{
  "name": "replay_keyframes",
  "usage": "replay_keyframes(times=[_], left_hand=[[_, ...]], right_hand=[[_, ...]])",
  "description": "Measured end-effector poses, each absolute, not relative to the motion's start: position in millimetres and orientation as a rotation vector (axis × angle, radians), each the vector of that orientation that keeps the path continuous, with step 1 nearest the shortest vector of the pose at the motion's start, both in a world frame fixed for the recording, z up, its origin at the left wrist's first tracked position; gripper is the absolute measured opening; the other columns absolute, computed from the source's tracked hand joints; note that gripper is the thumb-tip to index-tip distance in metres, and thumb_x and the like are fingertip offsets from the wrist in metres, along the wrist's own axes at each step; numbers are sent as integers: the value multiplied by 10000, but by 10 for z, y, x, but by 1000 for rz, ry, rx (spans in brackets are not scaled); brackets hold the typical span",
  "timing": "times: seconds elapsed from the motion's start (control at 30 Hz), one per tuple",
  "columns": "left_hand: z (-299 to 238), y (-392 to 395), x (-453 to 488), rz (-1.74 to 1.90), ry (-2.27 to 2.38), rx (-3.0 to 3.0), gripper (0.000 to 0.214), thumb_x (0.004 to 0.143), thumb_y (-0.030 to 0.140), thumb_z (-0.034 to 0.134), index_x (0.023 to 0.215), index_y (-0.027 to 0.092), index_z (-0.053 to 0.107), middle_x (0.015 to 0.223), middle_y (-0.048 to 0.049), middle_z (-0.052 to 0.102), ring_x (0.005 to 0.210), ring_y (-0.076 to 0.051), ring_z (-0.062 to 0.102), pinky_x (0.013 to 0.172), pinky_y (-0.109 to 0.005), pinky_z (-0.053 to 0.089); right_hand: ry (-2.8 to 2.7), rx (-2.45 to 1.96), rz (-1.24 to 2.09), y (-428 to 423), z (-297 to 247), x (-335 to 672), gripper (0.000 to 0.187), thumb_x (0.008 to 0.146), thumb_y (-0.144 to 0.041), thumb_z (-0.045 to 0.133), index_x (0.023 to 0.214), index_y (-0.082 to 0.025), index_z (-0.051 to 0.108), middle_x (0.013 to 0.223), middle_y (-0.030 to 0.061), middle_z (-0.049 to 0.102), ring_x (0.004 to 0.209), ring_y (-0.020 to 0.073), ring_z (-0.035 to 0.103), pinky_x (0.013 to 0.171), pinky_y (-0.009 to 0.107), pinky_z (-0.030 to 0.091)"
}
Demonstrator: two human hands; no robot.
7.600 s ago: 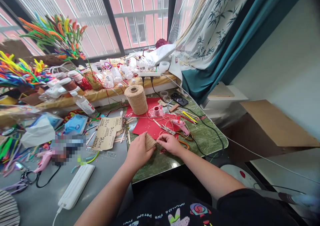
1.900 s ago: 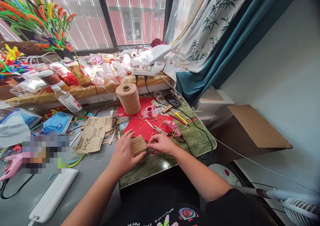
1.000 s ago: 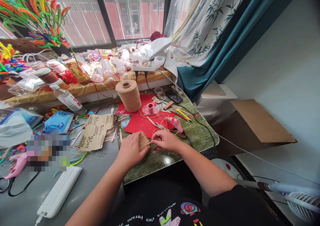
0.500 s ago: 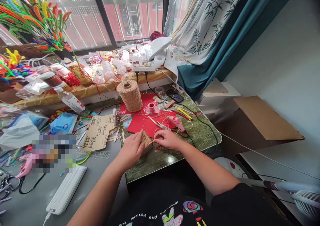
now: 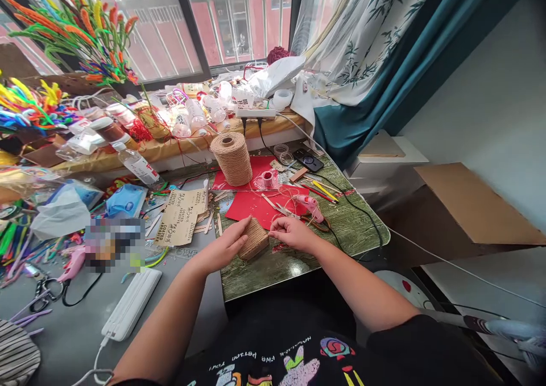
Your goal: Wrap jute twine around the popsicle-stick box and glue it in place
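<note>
A small block-shaped piece wrapped in twine [image 5: 257, 239] sits on the green marbled table. My left hand [image 5: 224, 248] grips its left side, the fingers along the top edge. At the block's right corner, my right hand [image 5: 293, 233] pinches a thin strand of twine between thumb and fingertips. The strand's full path is hard to make out. Behind them stands a big spool of jute twine [image 5: 232, 163], with loose twine running over red sheets [image 5: 247, 207]. Just beyond my right hand lie a pink glue gun [image 5: 310, 207] and scissors [image 5: 319, 224].
Sandpaper sheets [image 5: 181, 218], wooden sticks [image 5: 209, 222] and a white power strip [image 5: 132, 303] lie to the left. Pencils [image 5: 325, 191] and a phone [image 5: 309, 160] rest at the back right. A black cable [image 5: 362, 215] crosses the right table edge.
The view has swung slightly left. My left fingers have shifted toward the block's left side, so more of its top shows. My right hand keeps its pinch near the corner.
</note>
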State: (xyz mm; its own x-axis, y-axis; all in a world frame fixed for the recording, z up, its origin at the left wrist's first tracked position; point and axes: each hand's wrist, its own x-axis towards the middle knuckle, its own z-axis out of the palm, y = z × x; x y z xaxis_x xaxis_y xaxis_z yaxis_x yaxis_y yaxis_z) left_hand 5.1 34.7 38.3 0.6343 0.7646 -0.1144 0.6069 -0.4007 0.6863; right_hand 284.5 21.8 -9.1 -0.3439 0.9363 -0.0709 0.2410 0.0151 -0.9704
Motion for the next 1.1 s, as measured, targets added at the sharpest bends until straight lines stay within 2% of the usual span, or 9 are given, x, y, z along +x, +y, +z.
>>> replay_keyframes(times=[0.13, 0.23, 0.4, 0.5, 0.6, 0.73, 0.83, 0.97, 1.1], left_hand=[[488, 437, -66, 151, 936, 2131, 743, 979, 370, 537, 1660, 262, 260, 1724, -56, 300, 1592, -271, 307, 1298, -474, 309], [573, 472, -89, 71, 902, 2137, 802, 969, 387, 567, 1672, 262, 204, 1742, -67, 249, 1599, -293, 283, 1271, -466, 355], [539, 368, 147, 145, 1085, 2136, 906, 881, 586, 688, 1618, 236, 296, 1621, -149, 449, 1443, -342, 514, 1156, -471, 479], [392, 243, 382, 332, 1364, 2262, 1010, 781, 604, 788, 1582, 175, 349, 1556, -207, 503, 1423, -404, 513, 1165, -542, 441], [270, 169, 491, 438, 1482, 2329, 873, 835, 556, 752, 1543, 168, 419, 1439, -217, 599, 1328, -418, 583, 1090, -572, 480], [193, 128, 394, 620, 1397, 2274, 782, 829, 532, 777, 1488, 228, 488, 1381, -168, 638, 1260, -387, 626, 1059, -557, 508], [79, 24, 313, 846, 1343, 2098, 814, 847, 493, 778, 1535, 262, 410, 1463, -148, 571, 1338, -362, 579, 1120, -553, 479], [-220, -183, 331, 1138, 1268, 1886, 863, 868, 470, 770, 1565, 272, 301, 1551, -158, 454, 1448, -358, 479, 1203, -559, 406], [-463, -278, 357, 1178, 1181, 1769, 802, 892, 462, 745, 1526, 295, 284, 1515, -159, 455, 1428, -333, 501, 1200, -579, 401]], right_hand=[[-1634, -1219, 1398, 220, -124, 2843, 383, 859, -547, 742, 874, -170, 675, 699, -40, 493, 616, 117, 404, 582, 253, 321], [-1622, -1215, 1407, 222, -151, 2836, 374, 857, -541, 750, 878, -175, 679, 682, -46, 472, 613, 119, 396, 580, 255, 320], [-1547, -1195, 1422, 221, -186, 2807, 386, 840, -553, 767, 867, -177, 683, 716, -31, 516, 616, 121, 421, 582, 259, 345], [-1526, -1172, 1426, 222, -196, 2796, 397, 832, -561, 774, 847, -176, 680, 698, -34, 518, 615, 121, 425, 591, 259, 353], [-1485, -1139, 1462, 207, -208, 2787, 431, 815, -585, 786, 848, -167, 688, 688, -35, 529, 618, 119, 439, 601, 259, 365], [-1426, -1083, 1508, 133, -155, 2761, 470, 819, -614, 777, 895, -154, 712, 742, -6, 606, 662, 131, 518, 636, 267, 427], [-1461, -1034, 1427, 54, -12, 2739, 422, 873, -584, 740, 946, -168, 741, 821, 25, 658, 729, 162, 586, 663, 283, 483], [-1676, -1009, 1230, -2, 186, 2720, 258, 938, -442, 710, 949, -188, 757, 809, 25, 652, 696, 153, 583, 649, 274, 481], [-1936, -1009, 998, -13, 218, 2674, 149, 960, -325, 694, 935, -191, 755, 804, 25, 670, 711, 152, 589, 673, 269, 464]])
